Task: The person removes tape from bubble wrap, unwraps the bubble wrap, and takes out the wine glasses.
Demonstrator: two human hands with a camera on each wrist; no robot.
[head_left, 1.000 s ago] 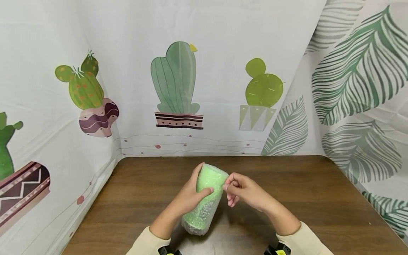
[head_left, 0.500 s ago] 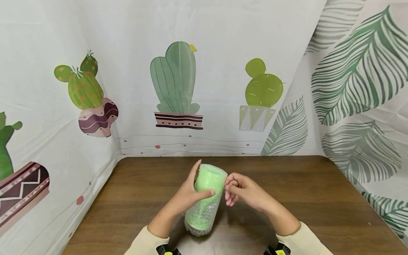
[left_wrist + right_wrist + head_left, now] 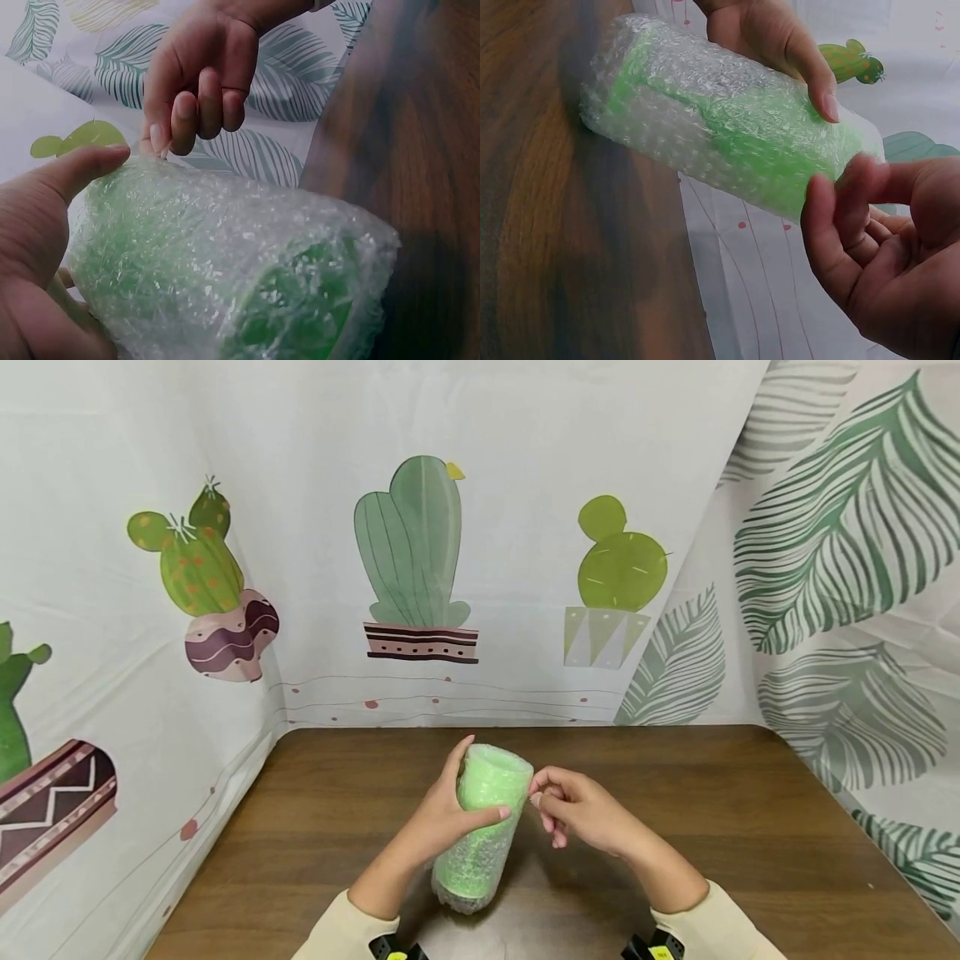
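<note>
Head view shows the left grip (image 3: 444, 812) spread wide around the upper part of a green cylinder (image 3: 495, 785), thumb lying across its near side. Clad in bubble wrap (image 3: 300, 202), the cylinder tilts, its lower end nearer the wearer than that grip; whether it touches the brown surface (image 3: 712, 810) I cannot tell. Beside the left grip, the right grip (image 3: 581, 810) is narrow, thumb and forefinger pinching at the wrap's upper edge.

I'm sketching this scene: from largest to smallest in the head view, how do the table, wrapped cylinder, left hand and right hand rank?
1. Table
2. Wrapped cylinder
3. Left hand and right hand: too alike to rank
</note>
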